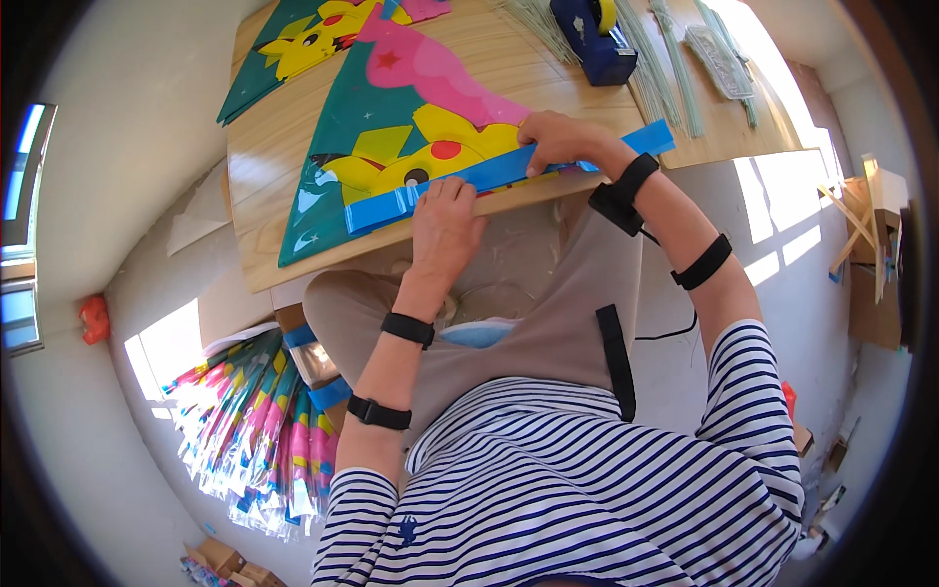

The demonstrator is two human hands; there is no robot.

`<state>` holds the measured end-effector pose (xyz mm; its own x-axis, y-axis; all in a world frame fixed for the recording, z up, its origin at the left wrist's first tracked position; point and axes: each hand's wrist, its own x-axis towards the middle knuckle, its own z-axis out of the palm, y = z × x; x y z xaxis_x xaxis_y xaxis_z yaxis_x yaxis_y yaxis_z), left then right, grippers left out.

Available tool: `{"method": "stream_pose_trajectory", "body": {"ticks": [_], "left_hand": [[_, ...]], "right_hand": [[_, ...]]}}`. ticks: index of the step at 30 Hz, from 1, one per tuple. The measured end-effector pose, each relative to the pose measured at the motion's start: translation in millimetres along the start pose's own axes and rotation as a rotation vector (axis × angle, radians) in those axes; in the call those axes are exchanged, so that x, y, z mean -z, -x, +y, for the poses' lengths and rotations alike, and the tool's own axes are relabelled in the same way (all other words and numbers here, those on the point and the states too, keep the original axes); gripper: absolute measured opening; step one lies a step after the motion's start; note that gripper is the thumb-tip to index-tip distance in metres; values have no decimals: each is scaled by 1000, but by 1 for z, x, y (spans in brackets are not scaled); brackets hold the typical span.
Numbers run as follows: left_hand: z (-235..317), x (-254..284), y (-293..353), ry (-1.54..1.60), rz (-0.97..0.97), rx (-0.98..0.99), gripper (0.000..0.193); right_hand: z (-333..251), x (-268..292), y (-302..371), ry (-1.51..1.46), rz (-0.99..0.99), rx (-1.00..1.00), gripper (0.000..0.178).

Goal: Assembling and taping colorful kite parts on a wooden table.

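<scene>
A kite-like triangular sheet (337, 127) in green, pink and yellow, with a cartoon figure, lies on the wooden table (259, 210). Along its near side runs a long shiny blue strip (504, 168), whose right end sticks out past the sheet. My left hand (447, 227) is closed, its fingers bent over the strip near its left part. Farther right, my right hand (567, 142) straddles the strip, thumb and fingers gripping it against the sheet. The undersides of the fingers are hidden.
More printed sheets (293, 49) lie at the far left. A dark blue tape dispenser (595, 44), thin pale rods (665, 78) and a clear plastic box (719, 61) are at the far right. Bundled colourful sheets (259, 430) hang low at my left. The table's near edge is above my knees.
</scene>
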<state>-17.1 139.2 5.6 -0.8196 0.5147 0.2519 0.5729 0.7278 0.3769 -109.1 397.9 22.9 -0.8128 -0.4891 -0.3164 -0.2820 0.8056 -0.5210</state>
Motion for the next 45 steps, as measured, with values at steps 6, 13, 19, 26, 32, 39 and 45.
{"method": "stream_pose_trajectory", "body": {"ticks": [6,13,19,26,32,39,45], "left_hand": [[2,-4,3,5,18,-5,53],[8,-4,4,-58,7,-9,60],[18,-8,1,-156,-38,21,72],[26,-15,-1,-190,0,2,69],[22,-23,4,-222,7,11,77],[19,-31,4,-195,129,-50,77],[23,-30,10,-173,43,60,63]], "right_hand": [[52,61,70,-36,-133,-241,29],[121,89,143,-39,-74,-501,20],[132,113,186,-274,75,-763,13],[62,124,172,-524,195,-441,19],[-57,104,81,-650,-61,-167,24],[-139,29,-24,-347,-185,-5,34],[-139,42,-12,-467,-15,-73,38]]}}
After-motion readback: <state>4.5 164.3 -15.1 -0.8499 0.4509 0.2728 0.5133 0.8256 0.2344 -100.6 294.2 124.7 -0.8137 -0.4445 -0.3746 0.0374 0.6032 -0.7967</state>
